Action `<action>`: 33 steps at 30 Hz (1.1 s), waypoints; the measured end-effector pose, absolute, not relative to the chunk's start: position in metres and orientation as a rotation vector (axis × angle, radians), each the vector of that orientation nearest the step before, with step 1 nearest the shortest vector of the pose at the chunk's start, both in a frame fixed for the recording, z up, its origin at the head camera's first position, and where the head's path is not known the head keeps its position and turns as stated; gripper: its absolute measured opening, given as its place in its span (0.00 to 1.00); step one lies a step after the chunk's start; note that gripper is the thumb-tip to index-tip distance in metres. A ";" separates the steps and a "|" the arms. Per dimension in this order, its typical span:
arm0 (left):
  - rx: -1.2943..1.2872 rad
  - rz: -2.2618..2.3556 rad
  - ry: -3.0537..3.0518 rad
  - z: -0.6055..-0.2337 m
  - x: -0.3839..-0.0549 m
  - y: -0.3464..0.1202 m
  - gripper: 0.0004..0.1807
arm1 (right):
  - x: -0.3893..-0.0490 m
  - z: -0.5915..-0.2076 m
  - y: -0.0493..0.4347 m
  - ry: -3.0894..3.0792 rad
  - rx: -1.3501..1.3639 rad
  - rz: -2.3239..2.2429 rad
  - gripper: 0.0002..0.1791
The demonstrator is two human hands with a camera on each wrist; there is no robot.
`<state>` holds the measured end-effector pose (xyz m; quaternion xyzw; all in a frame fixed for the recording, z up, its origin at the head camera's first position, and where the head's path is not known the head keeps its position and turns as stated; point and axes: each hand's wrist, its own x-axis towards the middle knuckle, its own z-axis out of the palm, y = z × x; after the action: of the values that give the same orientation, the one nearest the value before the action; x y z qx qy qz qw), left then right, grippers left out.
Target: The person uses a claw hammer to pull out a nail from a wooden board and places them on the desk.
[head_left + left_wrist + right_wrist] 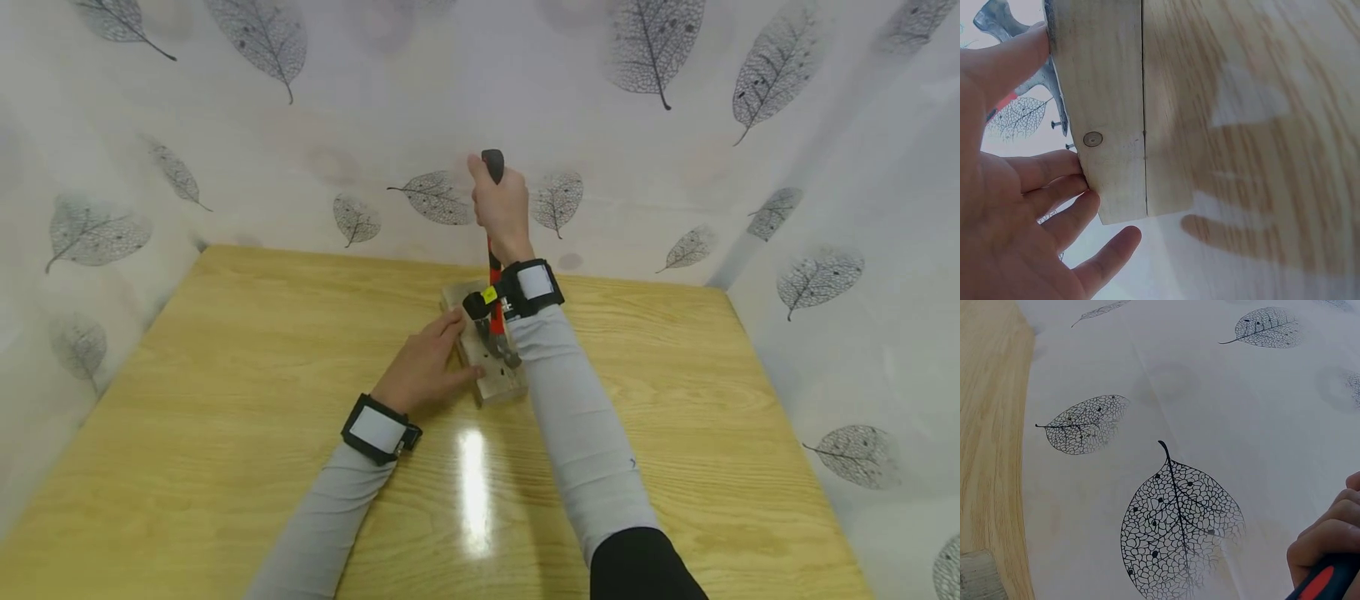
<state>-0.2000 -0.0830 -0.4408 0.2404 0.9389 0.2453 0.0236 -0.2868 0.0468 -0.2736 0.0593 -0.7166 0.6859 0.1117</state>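
A claw hammer (496, 325) with a red and black handle stands with its metal head at the top face of a wooden block (497, 383). My right hand (502, 204) grips the handle high up, near its black end; the right wrist view catches the curled fingers (1329, 540) at its edge. With fingers spread, my left hand (427, 367) presses the block's left side, thumb nearer me. In the left wrist view, nails (1055, 125) protrude from the block beside the hammer's metal head (1054, 84). Whether the claw touches a nail I cannot tell.
The block lies on a yellow wood-grain table (300, 333), close to its far edge. A pale leaf-patterned curtain (420, 100) rises behind the table and along both sides. A bright reflection shows on the tabletop in front of the block.
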 end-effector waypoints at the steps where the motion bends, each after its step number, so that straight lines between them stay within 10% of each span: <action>1: 0.741 0.761 2.903 -0.441 -0.200 -0.083 0.48 | -0.287 -0.273 0.046 -2.103 0.173 2.007 0.25; 19: 0.734 0.731 2.893 -0.441 -0.200 -0.082 0.48 | -0.314 -0.299 0.051 -2.000 0.203 1.964 0.26; 33: 0.709 0.712 2.866 -0.441 -0.201 -0.082 0.52 | -0.268 -0.301 0.075 -1.712 0.446 1.982 0.23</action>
<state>-0.2008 -0.0822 -0.4408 0.2330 0.9424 0.2340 0.0523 -0.2676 0.0752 -0.3007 0.1628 -0.6257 0.7241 0.2401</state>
